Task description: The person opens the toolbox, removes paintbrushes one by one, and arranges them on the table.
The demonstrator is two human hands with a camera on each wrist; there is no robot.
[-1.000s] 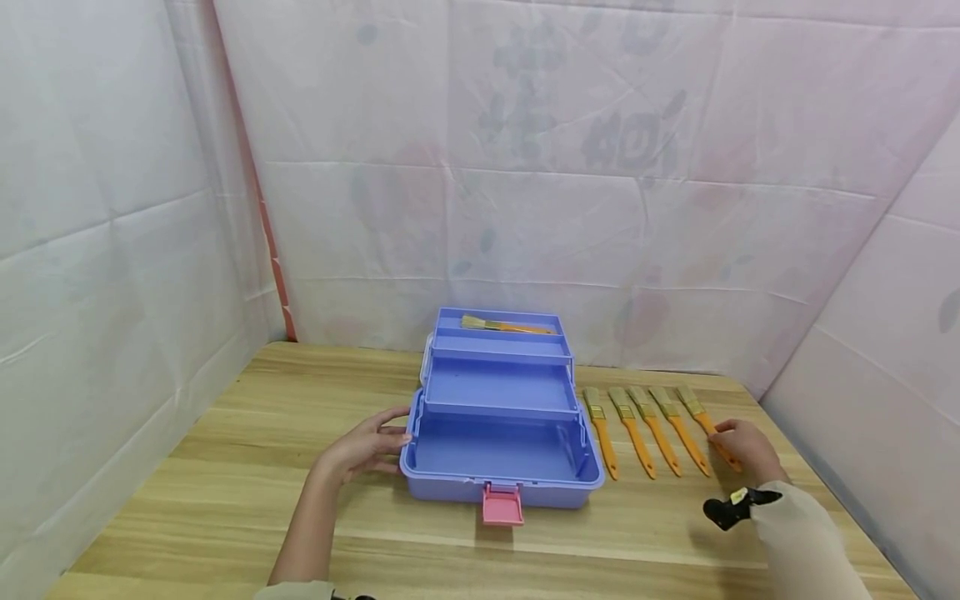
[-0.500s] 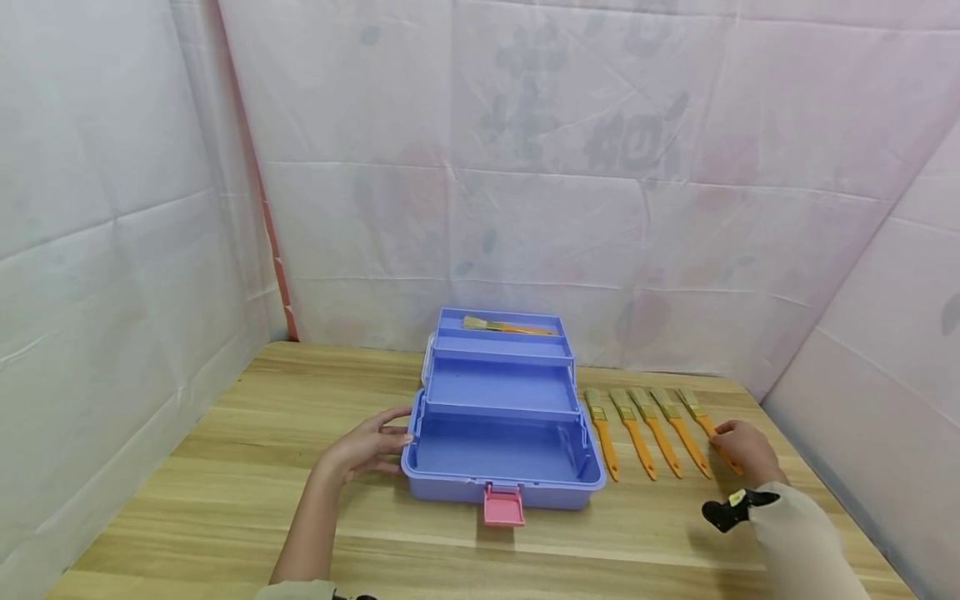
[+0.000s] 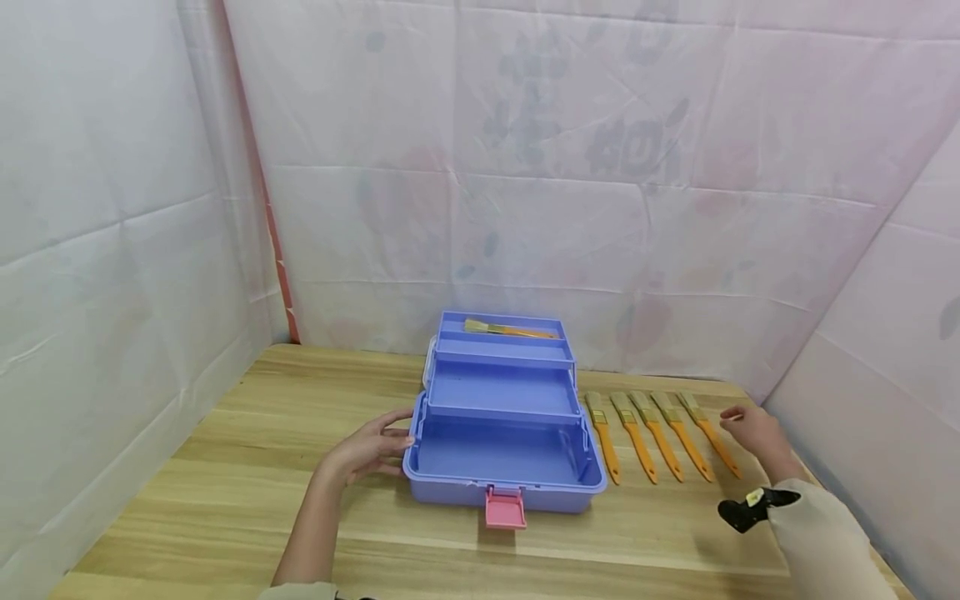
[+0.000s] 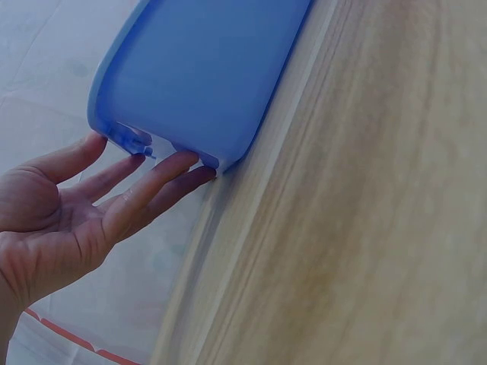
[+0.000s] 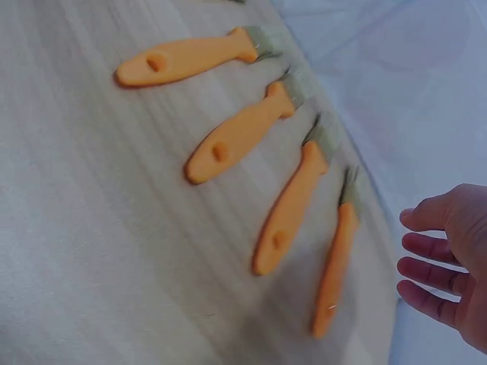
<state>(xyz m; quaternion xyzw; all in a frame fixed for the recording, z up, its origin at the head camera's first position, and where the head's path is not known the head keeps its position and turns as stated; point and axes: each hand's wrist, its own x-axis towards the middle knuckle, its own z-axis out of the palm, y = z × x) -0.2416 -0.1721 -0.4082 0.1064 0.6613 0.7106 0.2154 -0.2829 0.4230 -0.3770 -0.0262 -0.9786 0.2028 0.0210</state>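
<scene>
A blue-purple tiered toolbox (image 3: 501, 497) stands unfolded on the table, its pink latch (image 3: 506, 510) hanging at the front. My left hand (image 3: 371, 448) touches the box's left side, thumb at the rim; in the left wrist view its fairly straight fingers (image 4: 152, 186) rest against the wall. Several flat paintbrushes with orange handles lie in a row right of the box; the rightmost paintbrush (image 3: 711, 437) is nearest my right hand (image 3: 757, 435). That hand is off the brush, fingers loosely bent with nothing between them. Another paintbrush (image 3: 510, 330) lies in the top tray.
The wooden table (image 3: 247, 467) carries the box and brushes. White sheets (image 3: 360, 225) hang behind and along both sides, close to the table's edges. A black strap (image 3: 753, 508) is on the right wrist.
My right hand has let go of the rightmost paintbrush and moved slightly up and to the right, leaving the brush on the table. The left hand stays at the box.
</scene>
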